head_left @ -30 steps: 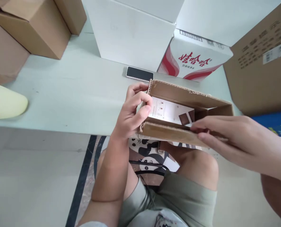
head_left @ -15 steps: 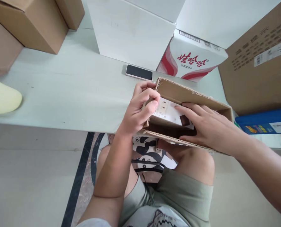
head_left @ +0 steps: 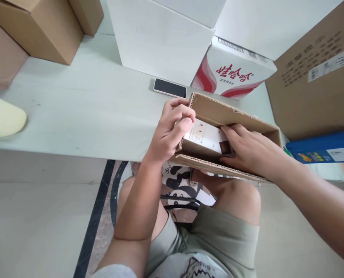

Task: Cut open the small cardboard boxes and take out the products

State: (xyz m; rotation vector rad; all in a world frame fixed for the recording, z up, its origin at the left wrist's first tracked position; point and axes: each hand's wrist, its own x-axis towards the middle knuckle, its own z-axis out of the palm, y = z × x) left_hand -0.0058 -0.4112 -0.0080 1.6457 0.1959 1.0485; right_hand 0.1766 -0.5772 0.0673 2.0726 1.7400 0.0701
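An open cardboard box [head_left: 235,112] lies tilted at the table's front edge, above my knees. My left hand [head_left: 173,129] is closed over its left end wall, fingers curled and the thumb at the rim. Within it is a white printed box [head_left: 207,135] with small drawings and a dark brown patch on its face. My right hand [head_left: 246,148] reaches inside from the right, thumb on the near side and fingers on the far side of the white printed box. That box's right part is hidden beneath my right hand.
A phone [head_left: 170,88] lies behind the cardboard box. Farther back stand a large white carton [head_left: 163,42] and a red-and-white carton [head_left: 232,73]. A big brown carton [head_left: 314,104] and a blue pack [head_left: 325,148] are at right. Brown boxes [head_left: 50,34] occupy the back left.
The fingers of my right hand have drawn back and closed in around the white printed box, so more of its printed face shows. My left hand keeps its hold on the end wall.
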